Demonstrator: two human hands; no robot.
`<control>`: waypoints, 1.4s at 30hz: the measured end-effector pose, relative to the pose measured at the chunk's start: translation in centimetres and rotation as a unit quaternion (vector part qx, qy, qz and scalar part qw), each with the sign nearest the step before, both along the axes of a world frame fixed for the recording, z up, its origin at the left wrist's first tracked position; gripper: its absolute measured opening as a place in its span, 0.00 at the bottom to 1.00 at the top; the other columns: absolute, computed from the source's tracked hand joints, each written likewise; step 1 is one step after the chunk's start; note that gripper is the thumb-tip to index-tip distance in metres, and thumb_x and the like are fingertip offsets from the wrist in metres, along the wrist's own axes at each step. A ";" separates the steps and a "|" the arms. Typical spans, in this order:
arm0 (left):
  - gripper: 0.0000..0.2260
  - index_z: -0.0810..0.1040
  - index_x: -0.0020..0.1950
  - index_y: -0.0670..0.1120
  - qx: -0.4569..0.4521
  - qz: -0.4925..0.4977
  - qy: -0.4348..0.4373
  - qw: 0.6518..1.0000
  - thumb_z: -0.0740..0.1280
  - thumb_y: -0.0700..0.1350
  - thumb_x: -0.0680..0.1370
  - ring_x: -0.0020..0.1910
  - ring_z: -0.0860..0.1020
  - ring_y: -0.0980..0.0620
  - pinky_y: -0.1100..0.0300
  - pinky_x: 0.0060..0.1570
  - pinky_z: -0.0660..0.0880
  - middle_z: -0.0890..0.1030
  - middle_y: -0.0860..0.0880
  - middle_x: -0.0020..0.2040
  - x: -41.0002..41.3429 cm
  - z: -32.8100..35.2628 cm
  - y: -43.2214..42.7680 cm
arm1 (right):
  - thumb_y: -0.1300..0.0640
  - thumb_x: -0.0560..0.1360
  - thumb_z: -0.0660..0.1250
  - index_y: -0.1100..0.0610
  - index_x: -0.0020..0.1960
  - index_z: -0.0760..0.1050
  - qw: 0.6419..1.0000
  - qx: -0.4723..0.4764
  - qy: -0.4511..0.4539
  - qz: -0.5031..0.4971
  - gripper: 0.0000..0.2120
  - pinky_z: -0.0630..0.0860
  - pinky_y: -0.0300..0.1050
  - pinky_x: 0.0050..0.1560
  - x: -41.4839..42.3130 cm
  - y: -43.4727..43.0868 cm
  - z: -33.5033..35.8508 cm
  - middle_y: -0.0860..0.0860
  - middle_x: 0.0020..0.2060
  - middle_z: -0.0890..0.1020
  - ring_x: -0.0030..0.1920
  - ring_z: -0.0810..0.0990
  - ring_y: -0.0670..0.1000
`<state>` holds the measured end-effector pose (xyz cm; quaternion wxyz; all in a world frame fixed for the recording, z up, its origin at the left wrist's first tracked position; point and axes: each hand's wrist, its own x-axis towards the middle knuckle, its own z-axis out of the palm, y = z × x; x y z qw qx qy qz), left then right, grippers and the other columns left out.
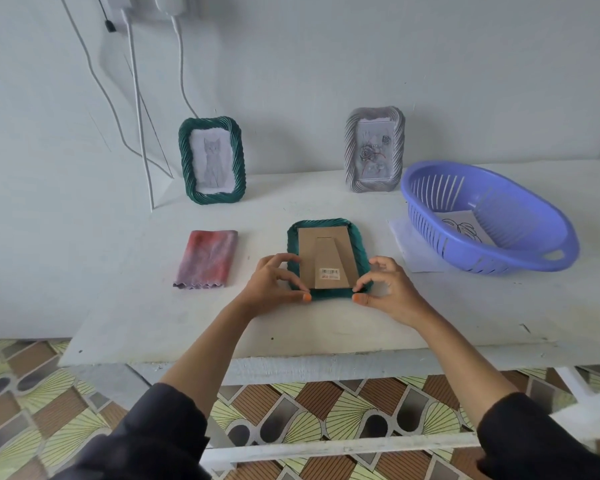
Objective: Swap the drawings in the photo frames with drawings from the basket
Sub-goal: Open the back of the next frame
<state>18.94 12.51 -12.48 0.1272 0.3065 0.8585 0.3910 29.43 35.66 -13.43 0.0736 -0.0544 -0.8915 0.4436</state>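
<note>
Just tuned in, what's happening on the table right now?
A person has a green frame lying face down on the white table, cardboard back up. The left hand and right hand grip its near corners. Two more frames stand at the wall: a green frame with a cat drawing and a grey frame with a rose drawing. One drawing lies in the purple basket; a folded cloth lies left.

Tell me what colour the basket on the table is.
The basket is light purple-blue plastic with slotted sides, seen best in the head view.
</note>
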 end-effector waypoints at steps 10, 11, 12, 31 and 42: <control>0.08 0.82 0.52 0.48 0.097 0.247 -0.048 0.963 0.68 0.47 0.74 0.53 0.76 0.47 0.60 0.47 0.69 0.80 0.46 0.56 -1.2 0.7 3.2 | 0.53 0.70 0.71 0.48 0.53 0.80 0.997 -0.023 -0.005 -0.075 0.12 0.61 0.40 0.64 -3.3 1.1 2.3 0.51 0.58 0.70 0.64 0.68 0.48; 0.08 0.82 0.50 0.48 0.086 0.267 -0.042 0.959 0.68 0.47 0.74 0.52 0.78 0.45 0.60 0.45 0.70 0.81 0.46 0.54 -1.2 0.7 3.8 | 0.53 0.71 0.71 0.48 0.55 0.80 0.996 -0.007 -0.001 -0.090 0.13 0.63 0.42 0.65 -4.0 1.0 2.3 0.52 0.59 0.71 0.63 0.69 0.49; 0.07 0.83 0.48 0.48 0.073 0.281 -0.037 0.956 0.68 0.47 0.74 0.51 0.79 0.44 0.59 0.45 0.72 0.83 0.46 0.52 -1.3 0.7 4.2 | 0.53 0.71 0.70 0.49 0.55 0.80 0.995 0.005 0.000 -0.102 0.13 0.64 0.44 0.65 -4.6 1.0 2.3 0.52 0.59 0.72 0.63 0.70 0.50; 0.06 0.85 0.46 0.45 0.077 0.350 -0.107 0.928 0.70 0.44 0.73 0.48 0.80 0.46 0.49 0.52 0.78 0.85 0.46 0.48 -1.7 1.1 5.6 | 0.48 0.74 0.65 0.47 0.61 0.76 0.982 0.154 0.016 -0.108 0.16 0.66 0.50 0.63 -5.5 0.9 -0.3 0.51 0.64 0.75 0.64 0.70 0.54; 0.05 0.84 0.43 0.44 0.177 0.366 -0.146 0.902 0.68 0.39 0.74 0.40 0.80 0.47 0.57 0.43 0.78 0.83 0.45 0.41 -0.8 2.3 6.1 | 0.48 0.75 0.64 0.48 0.62 0.75 0.982 0.154 0.016 -0.110 0.16 0.66 0.49 0.61 -5.5 0.9 -0.4 0.49 0.63 0.76 0.63 0.70 0.54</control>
